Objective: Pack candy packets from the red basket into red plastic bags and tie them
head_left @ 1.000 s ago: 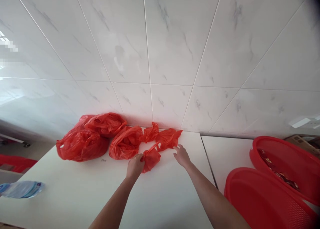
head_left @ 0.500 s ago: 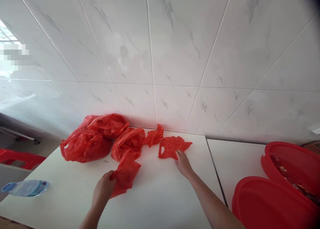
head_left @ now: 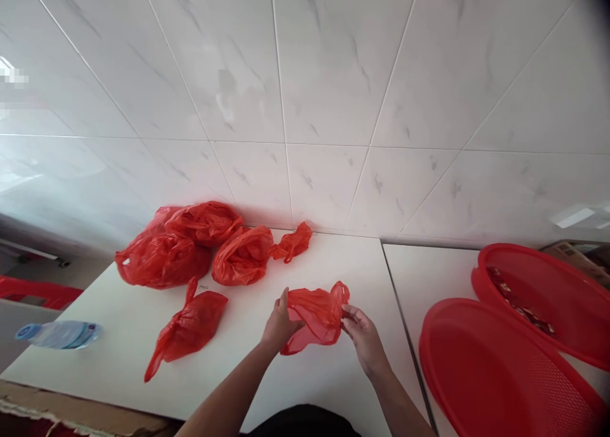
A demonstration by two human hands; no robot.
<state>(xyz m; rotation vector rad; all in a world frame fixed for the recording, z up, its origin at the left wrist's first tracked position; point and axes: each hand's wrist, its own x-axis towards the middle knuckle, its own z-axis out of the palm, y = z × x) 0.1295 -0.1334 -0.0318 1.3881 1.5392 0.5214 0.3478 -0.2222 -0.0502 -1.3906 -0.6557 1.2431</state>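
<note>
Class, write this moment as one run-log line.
left hand: grips held bag | right hand: grips held bag | bunched bag: on table, between left hand and bottle | bottle: lying

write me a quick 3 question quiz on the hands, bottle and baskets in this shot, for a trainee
1. True or false: the clear bottle lies on its side.
2. Fill in the blank: the left hand and the right hand both hold the same red plastic ____.
3. Where are the red baskets?
A) left of both hands
B) between the hands
C) right of both hands

Key: 1 true; 2 bag; 3 C
</note>
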